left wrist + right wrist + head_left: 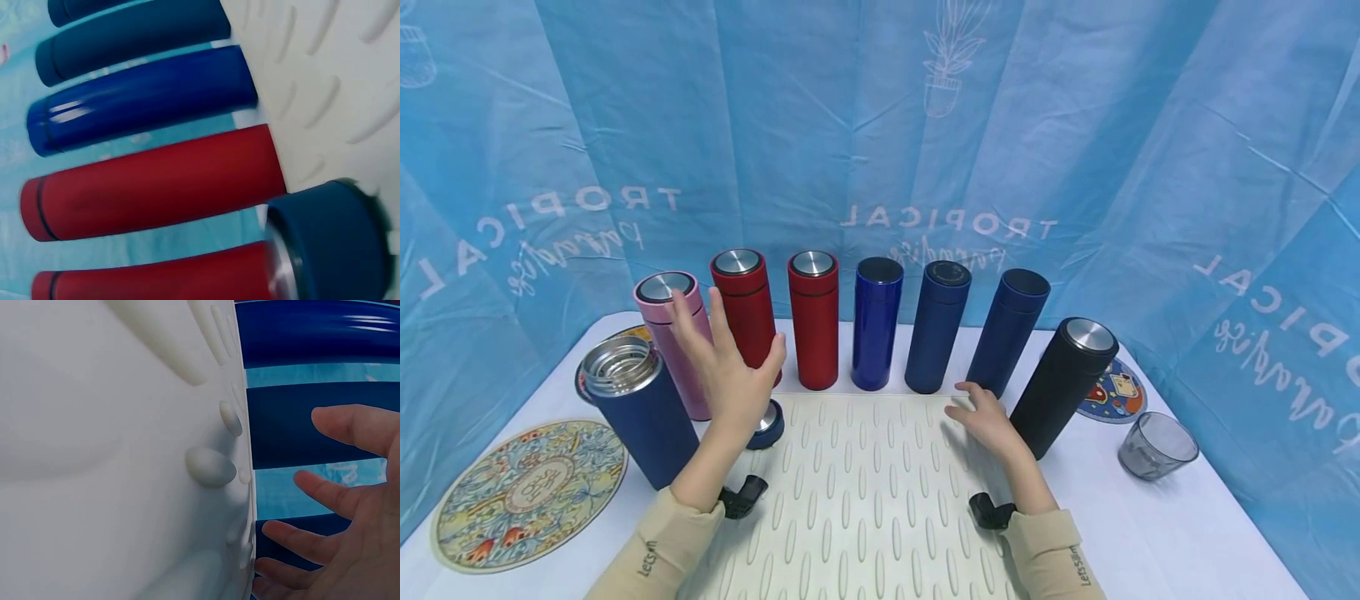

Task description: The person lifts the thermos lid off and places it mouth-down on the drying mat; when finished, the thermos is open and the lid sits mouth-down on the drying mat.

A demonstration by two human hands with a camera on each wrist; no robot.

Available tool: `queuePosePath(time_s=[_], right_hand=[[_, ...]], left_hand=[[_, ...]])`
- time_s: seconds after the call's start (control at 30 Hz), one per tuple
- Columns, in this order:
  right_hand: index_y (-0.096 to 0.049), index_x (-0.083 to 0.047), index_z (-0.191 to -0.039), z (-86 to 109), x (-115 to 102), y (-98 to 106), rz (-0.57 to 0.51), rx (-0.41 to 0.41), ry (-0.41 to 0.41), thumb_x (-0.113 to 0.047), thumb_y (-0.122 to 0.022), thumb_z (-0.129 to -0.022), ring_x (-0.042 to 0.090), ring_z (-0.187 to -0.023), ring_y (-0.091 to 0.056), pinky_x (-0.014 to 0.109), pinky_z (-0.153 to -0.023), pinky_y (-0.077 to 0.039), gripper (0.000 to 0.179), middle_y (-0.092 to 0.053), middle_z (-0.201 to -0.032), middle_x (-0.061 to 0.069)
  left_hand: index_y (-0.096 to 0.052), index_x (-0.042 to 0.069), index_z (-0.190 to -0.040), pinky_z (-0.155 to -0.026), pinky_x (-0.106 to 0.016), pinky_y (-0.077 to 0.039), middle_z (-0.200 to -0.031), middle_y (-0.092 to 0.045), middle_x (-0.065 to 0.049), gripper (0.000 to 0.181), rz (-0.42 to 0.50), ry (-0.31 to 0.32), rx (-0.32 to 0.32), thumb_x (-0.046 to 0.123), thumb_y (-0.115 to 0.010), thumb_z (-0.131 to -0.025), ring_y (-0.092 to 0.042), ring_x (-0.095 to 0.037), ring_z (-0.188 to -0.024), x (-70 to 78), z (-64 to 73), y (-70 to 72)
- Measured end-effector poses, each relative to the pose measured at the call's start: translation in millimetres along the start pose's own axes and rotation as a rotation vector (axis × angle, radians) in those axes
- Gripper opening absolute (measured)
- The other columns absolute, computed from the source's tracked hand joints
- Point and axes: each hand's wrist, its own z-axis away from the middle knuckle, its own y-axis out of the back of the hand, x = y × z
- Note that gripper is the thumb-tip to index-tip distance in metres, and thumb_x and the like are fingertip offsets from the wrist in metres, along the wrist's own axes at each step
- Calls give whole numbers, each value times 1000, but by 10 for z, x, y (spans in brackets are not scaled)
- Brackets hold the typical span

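My left hand (730, 375), fingers spread, is raised in front of the pink thermos bottle (662, 321) and overlaps it in the head view. Below it lies a dark blue bottle lid (344, 240) with a silvery inside. To its left an uncapped navy bottle (647, 417) shows its steel mouth. Over the far right part of the white ridged mat (850, 500), my right hand (988, 421) has loosely spread fingers and holds nothing. It is nearest a navy bottle (1007, 333) and the black bottle (1060, 392) with a steel-topped cap.
Along the back stand two red bottles (813, 325), a glossy blue one (877, 325) and another navy one (936, 329). A patterned round mat (535, 492) lies at left. At right are a grey glass (1156, 448) and a patterned coaster (1112, 392). A blue curtain (850, 125) hangs behind.
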Motion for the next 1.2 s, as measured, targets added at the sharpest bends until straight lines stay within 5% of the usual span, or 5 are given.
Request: queuePosePath(time_s=[0.37, 0.53, 0.7, 0.93, 1.2], right_hand=[[-41, -6, -135, -6, -1, -13, 3, -4, -4, -28, -57, -88, 42, -129, -27, 60, -100, -28, 54, -32, -140, 24], [-41, -6, -135, 1, -2, -8, 9, -6, 4, -27, -57, -88, 42, -129, -27, 60, -100, -28, 54, -32, -140, 25], [-42, -6, -134, 10, -7, -2, 5, -4, 1, -26, -57, -88, 43, -128, -27, 60, -100, -28, 53, -31, -139, 27], [-41, -6, -135, 20, -12, -1, 14, -3, -18, -26, -58, -88, 45, -129, -25, 61, -99, -28, 54, -28, -139, 28], [-41, -7, -135, 21, -6, -1, 27, -11, -20, -27, -58, -88, 45, -128, -24, 62, -98, -28, 55, -28, -140, 28]], left_hand=[[-4, 40, -146, -112, -46, 7, -147, 0, -26, 90, -171, 142, 92, 24, -65, -82, 10, -36, -138, -259, 92, -133], [-2, 22, -148, -113, -43, 4, -149, 4, -22, 89, -210, 283, 95, 32, -63, -84, 11, -29, -140, -366, 124, -157], [0, 5, -146, -114, -38, 1, -152, 7, -17, 95, -166, 470, 98, 36, -64, -82, 10, -21, -140, -441, 142, -168], [3, 15, -148, -114, -34, -8, -154, -1, -1, 99, -49, 665, 153, 31, -68, -81, -6, -10, -140, -557, 118, -156], [2, 21, -148, -111, -29, -18, -151, -16, 2, 96, 0, 780, 184, 22, -68, -82, -18, -9, -137, -665, 102, -143]])
